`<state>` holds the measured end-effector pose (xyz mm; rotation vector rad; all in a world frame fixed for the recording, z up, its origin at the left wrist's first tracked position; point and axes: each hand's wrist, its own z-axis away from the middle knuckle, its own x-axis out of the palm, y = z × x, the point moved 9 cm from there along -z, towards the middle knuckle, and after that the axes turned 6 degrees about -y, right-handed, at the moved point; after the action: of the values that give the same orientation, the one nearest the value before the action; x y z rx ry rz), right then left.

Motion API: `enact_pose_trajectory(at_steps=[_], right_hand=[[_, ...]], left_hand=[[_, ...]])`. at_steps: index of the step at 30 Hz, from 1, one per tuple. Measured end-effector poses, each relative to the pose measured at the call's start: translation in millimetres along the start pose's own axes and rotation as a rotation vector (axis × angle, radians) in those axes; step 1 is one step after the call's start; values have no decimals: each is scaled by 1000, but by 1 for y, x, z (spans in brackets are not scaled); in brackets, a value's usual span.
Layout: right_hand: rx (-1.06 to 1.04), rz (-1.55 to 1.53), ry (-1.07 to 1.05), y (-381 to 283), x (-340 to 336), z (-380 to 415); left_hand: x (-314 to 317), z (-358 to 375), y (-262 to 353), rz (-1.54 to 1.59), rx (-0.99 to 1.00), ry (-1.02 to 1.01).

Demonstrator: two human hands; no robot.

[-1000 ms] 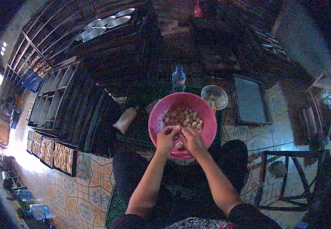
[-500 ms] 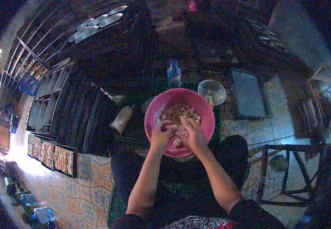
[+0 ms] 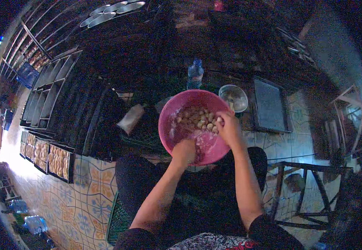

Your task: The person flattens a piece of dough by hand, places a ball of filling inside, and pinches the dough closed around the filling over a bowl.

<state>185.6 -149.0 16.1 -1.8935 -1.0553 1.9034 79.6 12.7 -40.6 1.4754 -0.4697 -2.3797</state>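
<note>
A pink basin sits between my knees, with many small, round, pale dough balls gathered in its middle and far side. White powder or scraps lie on the basin's near inner wall. My right hand reaches over the right rim, its fingers curled around a pale ball at the edge of the pile. Inside the near left part of the basin, my left hand points downward. Its fingers are mostly hidden and blurred, so what they touch does not show.
Behind the basin stand a clear blue bottle and a metal bowl. A bag lies to the left, and a flat metal tray to the right. Bread-filled trays are at far left; a dark metal frame stands at right.
My hands have moved apart: the right went up and right to the basin's edge, the left turned down into the near side. A pale lump near the basin's front no longer shows.
</note>
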Motion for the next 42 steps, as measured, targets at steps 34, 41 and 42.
enact_pose_trajectory(at_steps=[34, 41, 42], right_hand=[[-236, -366, -205, -58, 32, 45], [-364, -266, -125, -66, 23, 50], [-365, -266, -123, -65, 22, 50]], left_hand=[[-50, -14, -19, 834, 199, 84], [-61, 0, -6, 884, 278, 76], [-60, -2, -6, 828, 263, 80]])
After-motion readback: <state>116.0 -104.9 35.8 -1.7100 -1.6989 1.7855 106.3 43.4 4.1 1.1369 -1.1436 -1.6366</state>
